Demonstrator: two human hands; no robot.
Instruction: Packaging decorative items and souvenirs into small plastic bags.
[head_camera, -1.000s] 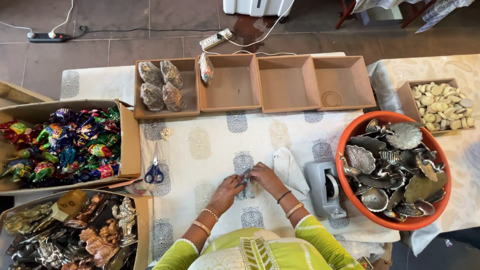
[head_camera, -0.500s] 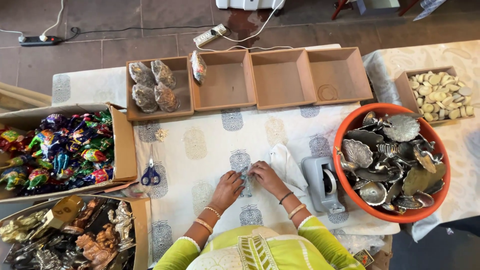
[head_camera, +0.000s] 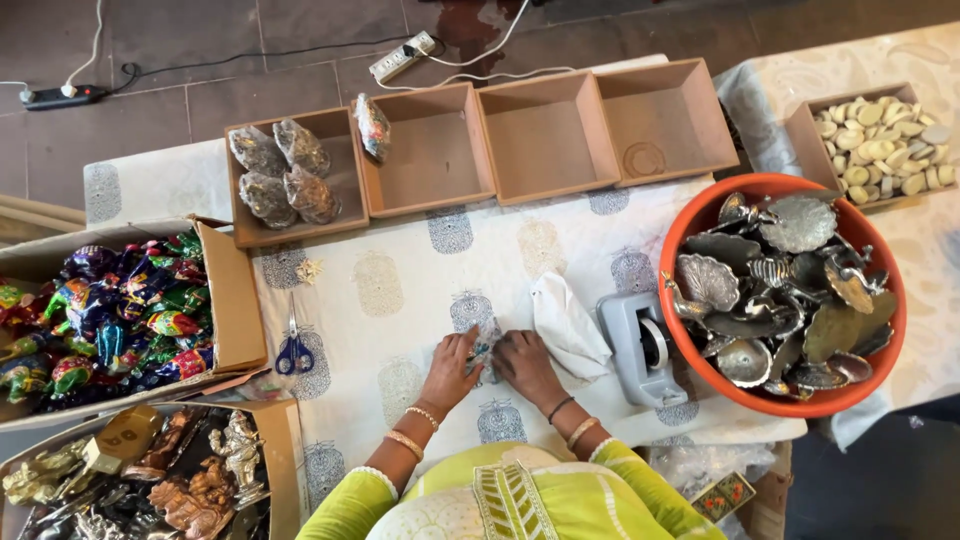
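Small wrapped item (head_camera: 484, 350) sits low centre of frame on the worktop (head_camera: 400, 290), pinned between both our hands. It looks silvery under clear wrap; what kind of item it is we cannot tell.

Left hand (head_camera: 450, 368): fingers closed on the item's left side. Right hand (head_camera: 522, 362): fingers curled onto its right side, touching it. Bangles on both wrists, green sleeves at bottom edge.

Just right of the right hand: crumpled white cloth (head_camera: 568, 325), touching nothing we hold. Next right: grey tape dispenser (head_camera: 640, 348), hard against the orange tub (head_camera: 690, 225) at right of frame, which is piled with silver metal pieces (head_camera: 790, 290), leaf and bird shapes.

Left of our hands, apart: blue-handled scissors (head_camera: 294, 350) flat on the printed cloth. A small pale trinket (head_camera: 309, 270) lies above them.

Upper centre: row of four brown trays. Leftmost tray (head_camera: 240, 230) holds four wrapped bundles (head_camera: 285, 175); one more wrapped piece (head_camera: 372, 125) leans on the wall between the first and second tray. Other three trays (head_camera: 545, 135) hold nothing we can make out.

Upper right: small box of pale oval pieces (head_camera: 880, 150).

Left edge: cardboard box of bright foil-wrapped figures (head_camera: 110, 320). Lower left: box of gold and bronze figurines (head_camera: 170, 475).

Top of frame, on the floor: power strip (head_camera: 403, 57) and cables.
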